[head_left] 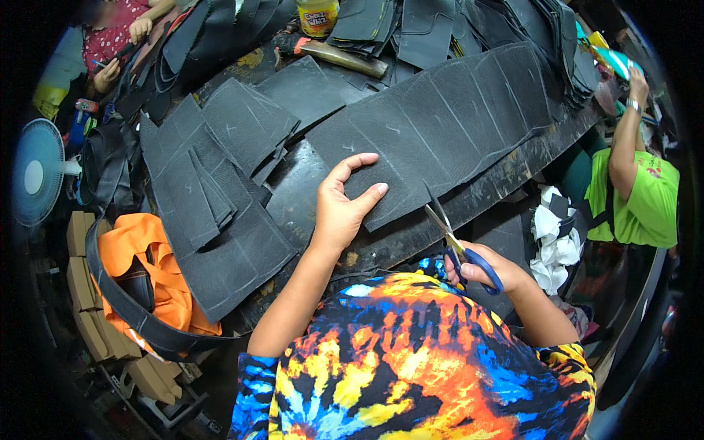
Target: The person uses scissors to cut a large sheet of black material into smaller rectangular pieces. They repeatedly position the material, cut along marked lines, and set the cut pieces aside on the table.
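A long dark grey sheet (447,128) marked with pale lines lies across the black worktable (513,172). My left hand (343,205) presses flat on the sheet's near left end, fingers spread. My right hand (488,270) grips blue-handled scissors (453,238) at the sheet's near edge. The scissor blades are apart and point up into the sheet just right of my left thumb.
Stacks of cut dark pieces (220,169) cover the table's left and far side. An orange bag (147,268) and a fan (37,172) sit at the left. A yellow jar (317,15) stands at the back. A person in green (638,191) works at right; another person's hands (121,51) at far left.
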`<state>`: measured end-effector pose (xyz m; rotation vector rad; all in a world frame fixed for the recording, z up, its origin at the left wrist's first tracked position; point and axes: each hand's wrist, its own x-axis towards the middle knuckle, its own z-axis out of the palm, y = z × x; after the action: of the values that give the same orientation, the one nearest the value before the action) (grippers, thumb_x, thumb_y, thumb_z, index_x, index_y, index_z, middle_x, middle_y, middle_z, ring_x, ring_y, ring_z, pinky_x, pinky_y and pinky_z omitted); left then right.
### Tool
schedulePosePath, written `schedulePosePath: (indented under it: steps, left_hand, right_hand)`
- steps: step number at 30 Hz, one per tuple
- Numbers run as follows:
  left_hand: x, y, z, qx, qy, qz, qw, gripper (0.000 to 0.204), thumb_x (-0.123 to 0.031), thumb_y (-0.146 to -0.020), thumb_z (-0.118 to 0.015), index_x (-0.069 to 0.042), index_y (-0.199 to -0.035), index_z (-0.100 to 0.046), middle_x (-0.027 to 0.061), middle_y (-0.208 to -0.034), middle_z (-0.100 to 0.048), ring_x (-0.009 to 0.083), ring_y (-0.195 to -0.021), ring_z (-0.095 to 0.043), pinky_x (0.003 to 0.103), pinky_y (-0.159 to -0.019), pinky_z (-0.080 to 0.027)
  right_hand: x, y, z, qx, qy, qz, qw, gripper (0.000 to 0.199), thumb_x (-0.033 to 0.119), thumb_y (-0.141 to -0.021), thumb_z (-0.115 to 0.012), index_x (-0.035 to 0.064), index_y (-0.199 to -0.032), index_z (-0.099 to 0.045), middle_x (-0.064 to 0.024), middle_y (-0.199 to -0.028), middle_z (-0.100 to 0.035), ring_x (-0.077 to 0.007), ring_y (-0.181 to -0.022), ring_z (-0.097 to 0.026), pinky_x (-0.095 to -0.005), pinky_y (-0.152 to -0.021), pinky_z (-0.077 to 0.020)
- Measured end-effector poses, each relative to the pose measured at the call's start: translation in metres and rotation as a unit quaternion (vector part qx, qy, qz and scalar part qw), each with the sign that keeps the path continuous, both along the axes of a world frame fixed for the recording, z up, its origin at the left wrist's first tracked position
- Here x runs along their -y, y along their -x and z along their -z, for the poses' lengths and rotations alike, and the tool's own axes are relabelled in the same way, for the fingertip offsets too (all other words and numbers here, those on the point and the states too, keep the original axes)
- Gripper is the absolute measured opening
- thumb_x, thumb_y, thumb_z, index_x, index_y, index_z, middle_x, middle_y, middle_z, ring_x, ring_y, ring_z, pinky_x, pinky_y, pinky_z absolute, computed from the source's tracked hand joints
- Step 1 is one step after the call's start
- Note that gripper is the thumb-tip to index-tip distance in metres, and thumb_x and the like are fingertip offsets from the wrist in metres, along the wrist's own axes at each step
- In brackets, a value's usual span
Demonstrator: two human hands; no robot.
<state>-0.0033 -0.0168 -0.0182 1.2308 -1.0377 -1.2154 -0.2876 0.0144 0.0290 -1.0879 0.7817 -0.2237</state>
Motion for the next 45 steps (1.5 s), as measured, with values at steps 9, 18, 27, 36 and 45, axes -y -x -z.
schedulePosePath:
  steps: [9, 18, 27, 36, 45]
  left_hand:
    - [-0.007, 0.006, -0.01, -0.013, 0.021, -0.024, 0.999, 0.053, 0.003, -0.079, -0.077, -0.002, -0.129, -0.059, 0.0068, -0.12, -0.063, 0.0154, -0.112, -0.058, 0.028, -0.099, -0.046]
    - [-0.014, 0.005, -0.011, 0.033, 0.015, -0.031, 0.999, 0.051, 0.001, -0.079, -0.076, 0.0, -0.127, -0.061, 0.0083, -0.125, -0.063, 0.0178, -0.119, -0.056, 0.031, -0.106, -0.04]
    - [-0.015, -0.011, -0.015, 0.042, 0.022, -0.07, 0.996, 0.056, -0.001, -0.078, -0.077, 0.0, -0.131, -0.057, 0.0096, -0.129, -0.06, 0.0196, -0.122, -0.054, 0.033, -0.109, -0.038]
    - [-0.028, 0.001, -0.021, 0.045, 0.023, -0.044, 0.998, 0.061, -0.003, -0.078, -0.078, 0.001, -0.134, -0.055, 0.0115, -0.132, -0.059, 0.0206, -0.126, -0.053, 0.034, -0.11, -0.037]
    - [-0.036, 0.005, -0.022, 0.041, 0.043, -0.034, 0.998, 0.074, -0.003, -0.079, -0.077, 0.004, -0.144, -0.043, 0.0152, -0.144, -0.051, 0.0226, -0.134, -0.047, 0.034, -0.114, -0.034]
  right_hand:
    - [-0.001, -0.023, 0.004, -0.071, 0.023, 0.014, 0.997, 0.035, 0.038, -0.093, -0.068, 0.0045, -0.092, -0.056, 0.0001, -0.08, -0.056, -0.0076, -0.074, -0.052, -0.0257, -0.067, -0.0441]
    - [-0.003, -0.021, -0.01, -0.115, -0.054, 0.019, 0.992, 0.028, 0.03, -0.092, -0.073, 0.0052, -0.087, -0.059, 0.004, -0.075, -0.056, -0.0038, -0.071, -0.053, -0.0207, -0.063, -0.0462]
    - [0.017, -0.026, -0.007, -0.037, -0.032, -0.051, 0.997, 0.032, 0.036, -0.095, -0.068, 0.0054, -0.092, -0.057, 0.0007, -0.078, -0.057, -0.0084, -0.074, -0.056, -0.0258, -0.068, -0.0481]
    - [0.019, -0.047, -0.002, -0.047, -0.038, -0.024, 0.998, 0.028, 0.03, -0.093, -0.068, 0.0056, -0.096, -0.054, -0.0008, -0.085, -0.055, -0.0094, -0.079, -0.056, -0.025, -0.072, -0.0475]
    - [0.026, -0.055, -0.016, -0.105, -0.05, -0.022, 0.993, 0.026, 0.027, -0.091, -0.072, 0.0055, -0.087, -0.059, -0.0008, -0.076, -0.061, -0.0079, -0.069, -0.059, -0.0238, -0.064, -0.0477]
